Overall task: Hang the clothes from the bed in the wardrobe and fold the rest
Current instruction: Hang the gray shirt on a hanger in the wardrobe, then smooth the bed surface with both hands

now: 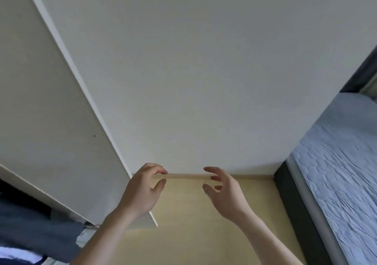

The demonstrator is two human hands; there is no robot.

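Both my hands are raised in front of a white wall, holding nothing. My left hand (142,189) has loosely curled fingers, thumb apart from them. My right hand (221,191) is spread with fingers relaxed and bent. At the left stands the white wardrobe (51,111) with its door edge running diagonally. Dark blue clothing (34,228) hangs or lies inside it at the bottom left, with a bit of white fabric (16,255) below. The bed (342,162) with a pale blue quilted cover lies at the right; no clothes show on the visible part.
A white wall (204,71) fills the middle of the view. Light wooden floor (204,224) with a skirting board runs between wardrobe and bed. The bed's dark frame (293,213) borders the floor on the right.
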